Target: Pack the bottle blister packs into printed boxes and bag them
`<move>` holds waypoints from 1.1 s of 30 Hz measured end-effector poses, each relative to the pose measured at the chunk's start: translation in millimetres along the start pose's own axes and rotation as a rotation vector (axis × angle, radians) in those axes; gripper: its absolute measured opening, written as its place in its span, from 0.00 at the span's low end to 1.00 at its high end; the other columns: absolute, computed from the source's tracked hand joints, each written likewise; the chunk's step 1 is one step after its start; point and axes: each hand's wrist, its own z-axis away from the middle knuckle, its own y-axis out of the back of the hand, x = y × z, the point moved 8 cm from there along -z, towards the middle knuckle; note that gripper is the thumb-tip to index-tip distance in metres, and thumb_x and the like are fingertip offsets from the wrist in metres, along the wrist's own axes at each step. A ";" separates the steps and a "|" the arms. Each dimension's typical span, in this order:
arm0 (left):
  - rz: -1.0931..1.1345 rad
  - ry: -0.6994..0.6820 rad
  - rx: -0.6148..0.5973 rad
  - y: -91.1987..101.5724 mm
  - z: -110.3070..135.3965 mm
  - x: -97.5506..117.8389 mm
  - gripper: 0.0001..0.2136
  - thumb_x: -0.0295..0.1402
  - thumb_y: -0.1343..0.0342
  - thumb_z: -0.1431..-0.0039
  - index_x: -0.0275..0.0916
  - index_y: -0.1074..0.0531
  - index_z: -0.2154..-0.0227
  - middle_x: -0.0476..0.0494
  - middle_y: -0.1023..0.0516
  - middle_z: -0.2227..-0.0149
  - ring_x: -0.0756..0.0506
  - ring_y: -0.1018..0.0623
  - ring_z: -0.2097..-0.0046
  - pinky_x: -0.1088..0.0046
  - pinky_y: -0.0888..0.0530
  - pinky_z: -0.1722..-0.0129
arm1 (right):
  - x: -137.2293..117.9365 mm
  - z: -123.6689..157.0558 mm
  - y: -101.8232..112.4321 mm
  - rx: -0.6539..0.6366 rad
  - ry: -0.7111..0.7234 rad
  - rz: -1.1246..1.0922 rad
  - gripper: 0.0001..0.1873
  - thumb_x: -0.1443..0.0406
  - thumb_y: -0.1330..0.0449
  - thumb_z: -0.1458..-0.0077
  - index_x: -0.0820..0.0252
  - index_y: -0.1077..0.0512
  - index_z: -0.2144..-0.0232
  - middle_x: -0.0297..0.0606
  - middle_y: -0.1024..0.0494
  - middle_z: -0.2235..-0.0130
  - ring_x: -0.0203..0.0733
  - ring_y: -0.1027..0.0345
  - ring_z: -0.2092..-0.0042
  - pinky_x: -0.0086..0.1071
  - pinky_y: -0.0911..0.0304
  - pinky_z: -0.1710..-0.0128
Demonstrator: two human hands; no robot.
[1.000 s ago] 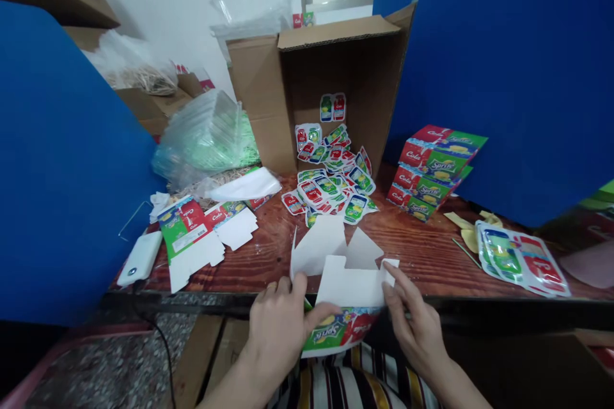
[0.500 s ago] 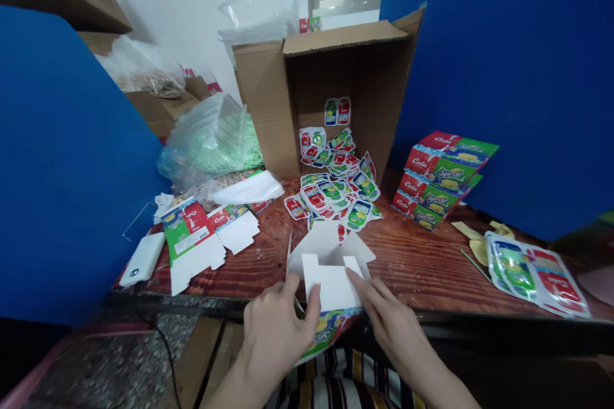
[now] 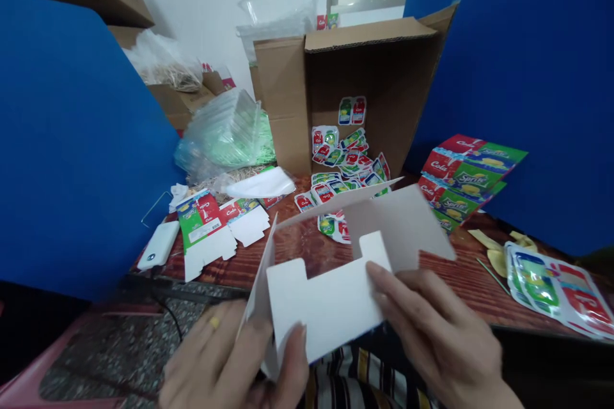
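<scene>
At the table edge (image 3: 508, 319), both hands (image 3: 230, 351) (image 3: 441, 332) pinch an open, white-faced carton (image 3: 330, 307) with notched flaps (image 3: 286, 271).

The left grip (image 3: 235, 351) is a bare hand with a plain yellow-gold ring (image 3: 213, 322) around one finger, its surface too blurred to show any detail. The right grip (image 3: 436, 332) is bare too, and the wrist is uncovered as far as the picture's lower edge. Over the lap lies striped cloth (image 3: 352, 390): broad bands of black and white, narrower ones of mustard gold, and thin dark reddish lines between. The stripes run lengthwise and bend with the folds; the cut of the garment cannot be told.
</scene>
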 end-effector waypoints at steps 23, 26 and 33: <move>0.888 0.407 -0.178 -220.4 30.5 3.8 0.23 0.24 0.55 0.39 0.40 0.47 0.42 0.35 0.40 0.38 0.43 0.39 0.37 0.58 0.39 0.39 | 121.6 56.9 -113.6 -0.269 -0.411 0.313 0.18 0.60 0.52 0.36 0.56 0.23 0.62 0.38 0.36 0.67 0.35 0.35 0.74 0.27 0.42 0.78; 0.939 0.329 -0.354 -232.2 24.4 18.0 0.26 0.21 0.60 0.39 0.42 0.48 0.37 0.40 0.42 0.36 0.45 0.42 0.35 0.60 0.44 0.36 | 124.9 63.4 -97.4 -0.181 -0.390 0.272 0.17 0.62 0.53 0.36 0.59 0.24 0.62 0.37 0.34 0.69 0.35 0.34 0.73 0.27 0.41 0.77; 0.995 0.351 -0.560 -258.7 33.5 37.4 0.29 0.20 0.61 0.41 0.40 0.48 0.36 0.40 0.41 0.36 0.45 0.41 0.35 0.62 0.42 0.36 | 124.9 70.1 -59.9 -0.130 -0.361 0.210 0.12 0.64 0.49 0.38 0.57 0.27 0.61 0.36 0.32 0.69 0.34 0.33 0.74 0.27 0.37 0.76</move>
